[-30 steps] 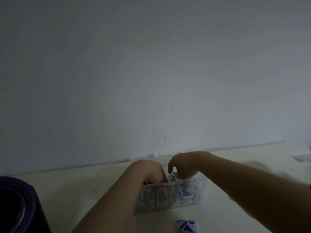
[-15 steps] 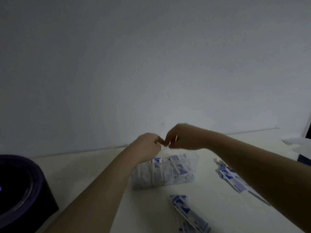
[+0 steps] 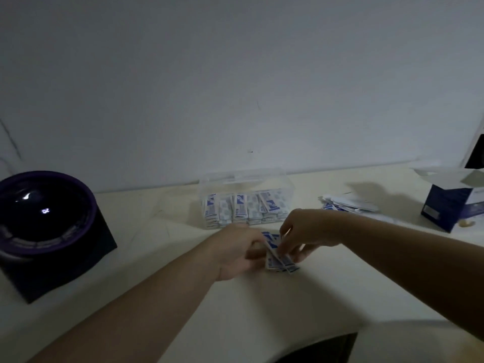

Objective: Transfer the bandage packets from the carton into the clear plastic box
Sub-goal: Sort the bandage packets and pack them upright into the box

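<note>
Head: left hand (image 3: pixel 235 251), right hand (image 3: pixel 303 231) pinch flat blue-white packets (image 3: pixel 277 261).

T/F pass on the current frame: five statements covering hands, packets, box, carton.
1. The left hand and right hand both hold a stack of packets in front of the clear box. True.
2. The clear box is empty. False: rows of upright packets fill its lower part.
3. The carton stands at the far right with its top flap open. True.
4. The left hand is inside the clear box. False: it is on the near side of the box, at the stack.
5. A loose pile of packets lies between box and carton. True.
</note>
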Tool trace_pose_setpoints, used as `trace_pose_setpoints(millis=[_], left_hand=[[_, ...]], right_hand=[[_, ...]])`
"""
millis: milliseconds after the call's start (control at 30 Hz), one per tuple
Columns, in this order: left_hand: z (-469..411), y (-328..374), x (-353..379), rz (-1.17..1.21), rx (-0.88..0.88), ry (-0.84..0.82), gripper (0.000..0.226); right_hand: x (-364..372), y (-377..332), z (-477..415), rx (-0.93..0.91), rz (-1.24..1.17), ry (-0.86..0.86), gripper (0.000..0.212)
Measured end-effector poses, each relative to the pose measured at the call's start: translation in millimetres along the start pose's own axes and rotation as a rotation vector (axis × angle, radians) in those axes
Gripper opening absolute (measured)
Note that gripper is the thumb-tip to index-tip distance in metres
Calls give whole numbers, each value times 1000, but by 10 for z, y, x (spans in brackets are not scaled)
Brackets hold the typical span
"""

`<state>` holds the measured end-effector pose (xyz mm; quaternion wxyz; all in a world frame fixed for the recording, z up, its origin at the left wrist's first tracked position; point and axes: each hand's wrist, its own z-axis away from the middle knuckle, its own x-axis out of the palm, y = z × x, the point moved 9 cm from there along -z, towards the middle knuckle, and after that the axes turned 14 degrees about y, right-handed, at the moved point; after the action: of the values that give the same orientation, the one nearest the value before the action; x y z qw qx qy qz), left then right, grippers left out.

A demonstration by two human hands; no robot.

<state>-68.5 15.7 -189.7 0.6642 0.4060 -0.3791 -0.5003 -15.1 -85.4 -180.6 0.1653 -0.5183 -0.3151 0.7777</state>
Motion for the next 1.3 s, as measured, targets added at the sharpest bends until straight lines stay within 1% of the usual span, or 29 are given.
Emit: trace_pose_setpoints(millis=[67, 133, 167, 200, 233, 267, 300, 367, 433, 467, 500, 567, 667, 733, 800, 867, 900, 933, 1000, 1033, 1067, 1133, 1200, 1267, 1300], left_hand=[[11, -16, 89, -53, 16, 42, 20], [-28, -38, 104, -85, 21, 104, 20], [-49, -49, 113, -96, 23, 124, 20], [-65, -51, 119, -117, 41, 132, 19], [-75, -31, 145, -170, 89, 127, 16], [-82, -9, 169, -257, 162, 118, 13], [-73, 31, 201, -350, 251, 112, 15], [-6, 163, 226, -452, 452, 159, 18], [94, 332, 183, -360, 644, 241, 21], [146, 399, 148, -276, 717, 258, 25], [167, 440, 129, -214, 768, 259, 28], [173, 445, 97, -168, 799, 248, 32], [83, 312, 49, -159, 704, 215, 28], [9, 225, 56, -144, 634, 147, 27], [33, 199, 104, -117, 644, 65, 19], [65, 202, 109, -106, 676, 59, 15], [61, 187, 93, -114, 673, 78, 15], [61, 163, 86, -132, 661, 91, 15], [44, 113, 97, -240, 660, 106, 15], [40, 92, 124, -313, 670, 101, 17], [39, 63, 159, -374, 676, 86, 20], [52, 13, 214, -442, 684, 62, 25], [43, -3, 205, -442, 687, 69, 28], [30, 0, 172, -415, 683, 80, 29], [25, -1, 162, -405, 680, 81, 29]], right_hand=[[47, -1, 16, -11, 30, 50, 18], [48, 4, 28, -11, 23, 99, 35], [34, 23, 31, -12, 17, 115, 40], [40, 35, 31, -28, 7, 124, 35], [35, 37, 45, -56, 6, 135, 23], [43, 23, 78, -87, 17, 145, 13], [28, 2, 108, -123, 24, 184, 8], [-36, -91, 186, -235, 16, 315, 12], [-123, -178, 255, -342, -83, 443, 5], [-148, -197, 265, -367, -163, 479, 6], [-179, -198, 256, -384, -218, 506, 13], [-152, -276, 312, -427, -195, 475, 16], [17, -371, 420, -492, -156, 310, 14], [82, -344, 441, -511, -135, 250, 12], [55, -269, 421, -524, -23, 225, 8], [-161, -111, 336, -491, 98, 277, 19], [-381, -2, 277, -450, 110, 364, 22], [-648, 128, 221, -405, 108, 491, 21], [-1150, 472, 110, -263, 185, 732, 19], [-1297, 645, 44, -176, 273, 766, 23], [-1344, 800, -33, -99, 379, 724, 26], [-1280, 981, -142, -5, 524, 560, 26], [-1247, 1014, -195, 34, 527, 465, 23], [-1256, 999, -247, 71, 534, 405, 29], [-1249, 990, -271, 92, 561, 369, 29]])
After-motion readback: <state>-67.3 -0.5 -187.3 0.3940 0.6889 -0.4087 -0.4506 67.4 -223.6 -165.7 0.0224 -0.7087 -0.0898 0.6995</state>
